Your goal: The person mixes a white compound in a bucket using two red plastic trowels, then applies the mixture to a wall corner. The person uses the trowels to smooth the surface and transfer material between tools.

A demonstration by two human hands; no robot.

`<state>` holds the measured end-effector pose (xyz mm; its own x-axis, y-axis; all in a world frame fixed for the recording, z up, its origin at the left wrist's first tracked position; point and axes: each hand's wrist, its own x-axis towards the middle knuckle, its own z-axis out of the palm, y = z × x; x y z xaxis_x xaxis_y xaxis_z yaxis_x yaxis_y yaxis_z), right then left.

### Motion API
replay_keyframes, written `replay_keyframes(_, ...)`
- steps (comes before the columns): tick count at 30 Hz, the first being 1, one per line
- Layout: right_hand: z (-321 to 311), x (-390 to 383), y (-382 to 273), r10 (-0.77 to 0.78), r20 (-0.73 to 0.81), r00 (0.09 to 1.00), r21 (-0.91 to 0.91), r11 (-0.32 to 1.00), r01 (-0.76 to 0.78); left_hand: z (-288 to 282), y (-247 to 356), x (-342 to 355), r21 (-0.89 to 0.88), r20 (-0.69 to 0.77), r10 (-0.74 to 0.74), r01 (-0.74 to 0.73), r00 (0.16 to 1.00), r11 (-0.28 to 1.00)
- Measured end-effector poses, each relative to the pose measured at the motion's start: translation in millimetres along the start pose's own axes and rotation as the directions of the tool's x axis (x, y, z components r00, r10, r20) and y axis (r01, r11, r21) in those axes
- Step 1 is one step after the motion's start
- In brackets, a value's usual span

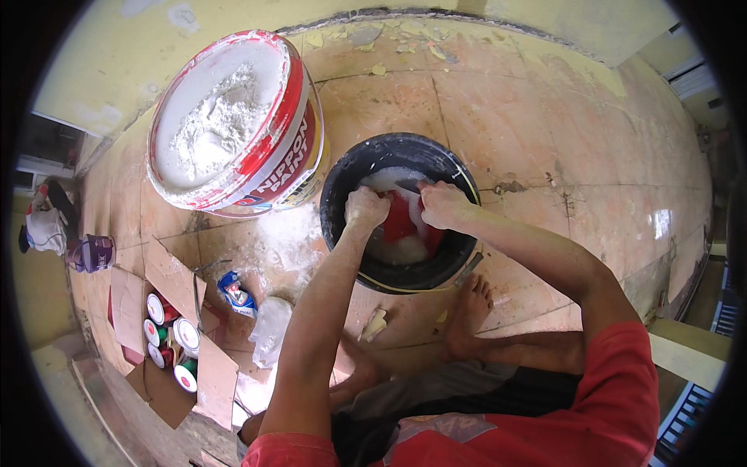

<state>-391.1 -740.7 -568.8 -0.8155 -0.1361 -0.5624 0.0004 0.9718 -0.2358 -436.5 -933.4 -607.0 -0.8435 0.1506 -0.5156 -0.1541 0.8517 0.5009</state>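
Both my hands are down inside a round black tub (336, 167) on the tiled floor. White, foamy-looking stuff (401, 251) lies in it around a red piece that looks like wet cloth (398, 219). At the tub's left side, my left hand (367, 208) is closed in a fist against the red cloth's edge. Opposite it, my right hand (445, 205) is also closed, gripping the cloth's other side, with its fingertips partly hidden. Something dark shows between the hands at the far side; I cannot make out what it is.
Far left of the tub stands a large paint pail (299, 159) with a white powder heap (222, 117) on top. White powder (288, 241) is spilled beside it. A cardboard box of cans (214, 366), a blue packet (236, 294) and a clear plastic bag (271, 331) lie at left.
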Motion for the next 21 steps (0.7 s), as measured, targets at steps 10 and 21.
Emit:
replay_keyframes(10,-15,-4,-9,-0.040,-0.024,0.999,0.007,0.999,0.040,8,-7,-5,0.003,-0.101,-0.102,0.103,0.990,0.995)
replay_keyframes(21,6,-18,-12,-0.040,-0.286,0.957,0.246,0.963,0.113,40,-5,-41,0.523,0.294,0.004,-0.164,0.956,0.836)
